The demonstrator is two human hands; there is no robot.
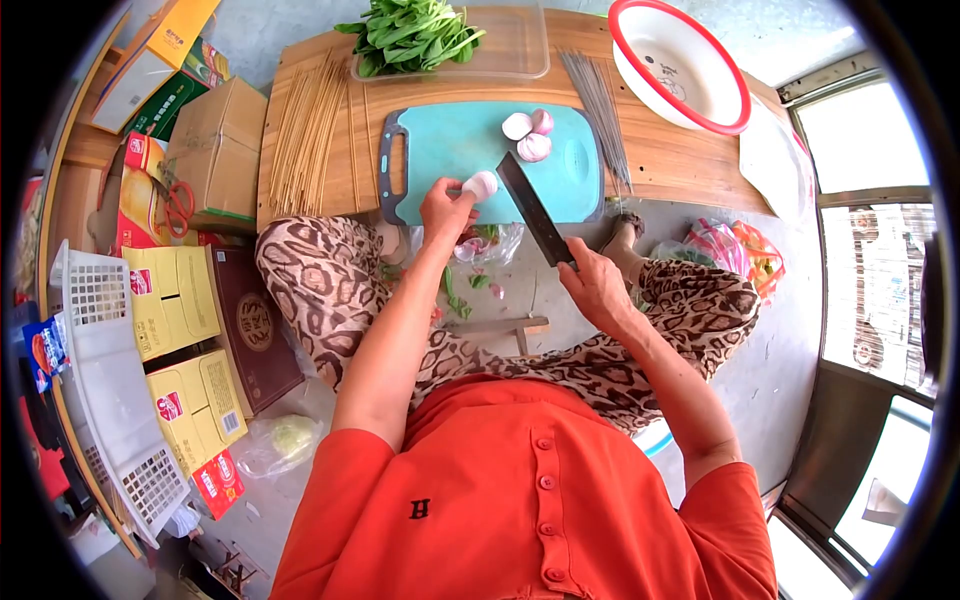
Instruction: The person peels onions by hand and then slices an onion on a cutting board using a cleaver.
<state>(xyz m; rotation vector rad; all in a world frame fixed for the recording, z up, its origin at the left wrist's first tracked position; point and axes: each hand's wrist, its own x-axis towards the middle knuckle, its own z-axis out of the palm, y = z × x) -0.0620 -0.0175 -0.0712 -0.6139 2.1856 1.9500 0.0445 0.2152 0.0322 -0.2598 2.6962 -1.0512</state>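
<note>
My left hand (447,208) pinches a pale, pinkish-white onion piece (481,186) over the front edge of the blue cutting board (450,140). In my right hand (597,286) is the handle of a dark cleaver (533,212). Its blade slants up and left across the board, with its tip just right of the onion piece and not touching it. Farther back on the board lie a few pink-white onion pieces (535,148), one showing a pale cut face.
Wooden skewers (308,135) lie left of the board and metal skewers (597,105) right. Behind are leafy greens (410,38) on a clear plastic tray (515,55). A red-rimmed basin (737,118) stands at the back right. Boxes (175,300) are stacked on the left; bags (735,250) lie right below the table.
</note>
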